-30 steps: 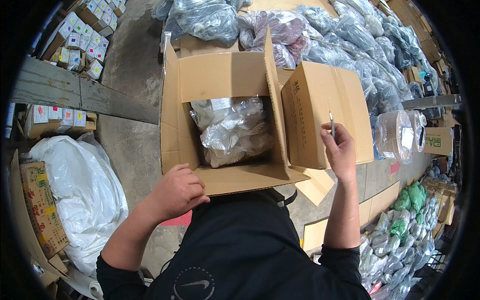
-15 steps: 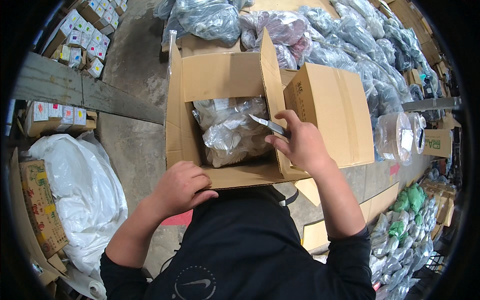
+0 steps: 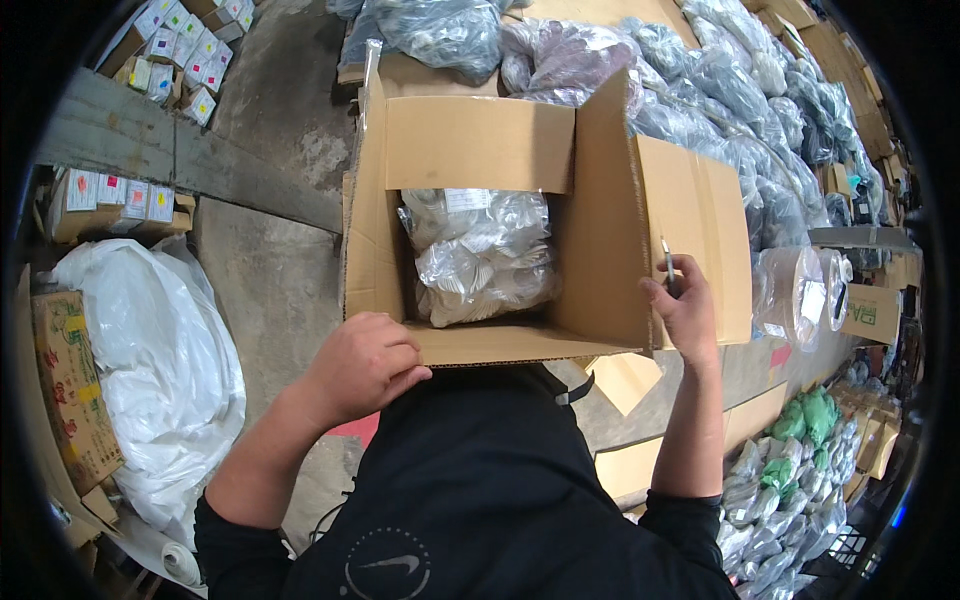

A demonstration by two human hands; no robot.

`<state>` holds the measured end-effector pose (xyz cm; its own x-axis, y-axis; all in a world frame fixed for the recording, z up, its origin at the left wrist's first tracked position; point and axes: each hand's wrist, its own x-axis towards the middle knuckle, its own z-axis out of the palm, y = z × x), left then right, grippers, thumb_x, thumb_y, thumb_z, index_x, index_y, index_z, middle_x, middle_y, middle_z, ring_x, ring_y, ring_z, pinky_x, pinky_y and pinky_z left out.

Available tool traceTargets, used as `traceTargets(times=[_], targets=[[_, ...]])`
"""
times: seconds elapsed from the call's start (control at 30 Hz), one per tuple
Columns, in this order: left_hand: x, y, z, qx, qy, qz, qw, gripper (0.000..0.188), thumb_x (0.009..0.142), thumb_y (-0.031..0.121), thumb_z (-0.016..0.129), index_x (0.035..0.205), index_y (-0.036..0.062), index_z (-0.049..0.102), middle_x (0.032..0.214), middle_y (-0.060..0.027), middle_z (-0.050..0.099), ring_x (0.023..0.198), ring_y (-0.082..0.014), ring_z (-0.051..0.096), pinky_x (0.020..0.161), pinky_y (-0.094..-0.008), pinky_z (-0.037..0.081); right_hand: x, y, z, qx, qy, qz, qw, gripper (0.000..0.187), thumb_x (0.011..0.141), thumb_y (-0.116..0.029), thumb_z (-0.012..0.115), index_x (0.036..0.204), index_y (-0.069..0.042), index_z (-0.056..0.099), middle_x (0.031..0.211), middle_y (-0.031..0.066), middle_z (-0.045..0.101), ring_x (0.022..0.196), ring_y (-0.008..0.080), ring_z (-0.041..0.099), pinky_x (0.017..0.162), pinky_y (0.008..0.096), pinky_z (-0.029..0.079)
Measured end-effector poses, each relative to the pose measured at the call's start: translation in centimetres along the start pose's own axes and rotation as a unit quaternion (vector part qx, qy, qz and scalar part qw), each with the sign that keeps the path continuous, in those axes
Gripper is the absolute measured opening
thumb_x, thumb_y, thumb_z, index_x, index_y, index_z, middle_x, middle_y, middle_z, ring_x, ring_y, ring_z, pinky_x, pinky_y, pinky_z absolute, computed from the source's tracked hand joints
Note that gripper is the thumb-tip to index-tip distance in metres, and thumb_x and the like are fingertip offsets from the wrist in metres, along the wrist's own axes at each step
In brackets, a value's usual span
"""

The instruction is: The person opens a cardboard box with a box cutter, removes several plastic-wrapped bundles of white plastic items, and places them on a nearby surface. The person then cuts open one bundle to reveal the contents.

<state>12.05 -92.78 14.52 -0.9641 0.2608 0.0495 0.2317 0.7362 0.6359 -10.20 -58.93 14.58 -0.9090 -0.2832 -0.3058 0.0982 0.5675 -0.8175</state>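
Note:
An open cardboard box (image 3: 460, 345) stands right in front of me, flaps up. Clear plastic bags (image 3: 490, 260) of pale items lie inside it; what they contain is hard to make out. My left hand (image 3: 362, 368) is closed over the box's near-left edge, thumb outside. Just beyond the right flap, my right hand (image 3: 688, 308) grips a utility knife (image 3: 669, 262), its blade pointing up and away from me. A second cardboard box (image 3: 705, 230), its top taped over, sits directly to the right, behind that flap.
Plastic-bagged goods (image 3: 570, 55) are heaped at the back and right. On the left are a grey metal beam (image 3: 200, 165), small labelled boxes (image 3: 118, 200) and a large white plastic sack (image 3: 150, 350). Flat cardboard (image 3: 630, 465) and more bags (image 3: 790, 490) lie at the lower right.
My right hand has moved right with the knife, from over the box opening to outside the right flap. That flap now leans further outward. My left hand stays at the near-left edge.

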Motion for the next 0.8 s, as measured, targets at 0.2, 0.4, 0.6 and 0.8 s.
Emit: traceTargets(times=[0.2, 0.4, 0.6, 0.8], targets=[[1.0, 0.1, -0.7, 0.009, -0.015, 0.000, 1.000, 0.020, 0.079, 0.024, 0.076, 0.083, 0.0068, 0.067, 0.083, -0.0060, 0.066, 0.077, -0.0268, 0.061, 0.069, -0.0379, 0.047, 0.2, 0.1, 0.4, 0.032, -0.018, -0.031, 0.999, 0.025, 0.090, -0.018, 0.073, 0.102, -0.002, 0.059, 0.069, -0.0062, 0.048, 0.064, 0.0035, 0.041, 0.057, 0.0205, 0.034], [3.5, 0.7, -2.8, 0.043, -0.004, 0.008, 0.999, 0.025, 0.081, 0.029, 0.074, 0.086, 0.0057, 0.067, 0.084, -0.0080, 0.065, 0.080, -0.0291, 0.061, 0.071, -0.0391, 0.047, 2.4, 3.1, -2.6, 0.099, 0.085, 0.002, 0.991, 0.024, 0.095, -0.017, 0.064, 0.111, 0.000, 0.059, 0.067, -0.0032, 0.051, 0.048, 0.0039, 0.044, 0.042, 0.0210, 0.035], [13.8, -2.9, -3.6, 0.138, 0.076, 0.055, 0.986, 0.029, 0.089, 0.033, 0.065, 0.088, 0.0038, 0.068, 0.081, -0.0151, 0.064, 0.077, -0.0358, 0.062, 0.070, -0.0437, 0.048, 5.5, 5.5, -3.7, 0.258, 0.176, 0.007, 0.950, 0.032, 0.100, -0.018, 0.052, 0.126, 0.000, 0.054, 0.069, 0.0014, 0.053, 0.051, 0.0078, 0.049, 0.043, 0.0230, 0.041], [25.1, -11.6, 5.2, 0.144, -0.143, -0.198, 0.959, 0.022, 0.086, 0.021, 0.065, 0.092, 0.0016, 0.072, 0.089, -0.0195, 0.070, 0.080, -0.0367, 0.067, 0.074, -0.0456, 0.053, 4.7, 5.9, -1.9, 0.237, 0.239, -0.037, 0.941, 0.033, 0.101, -0.019, 0.050, 0.129, -0.002, 0.055, 0.070, 0.0014, 0.055, 0.052, 0.0077, 0.050, 0.044, 0.0229, 0.042]])
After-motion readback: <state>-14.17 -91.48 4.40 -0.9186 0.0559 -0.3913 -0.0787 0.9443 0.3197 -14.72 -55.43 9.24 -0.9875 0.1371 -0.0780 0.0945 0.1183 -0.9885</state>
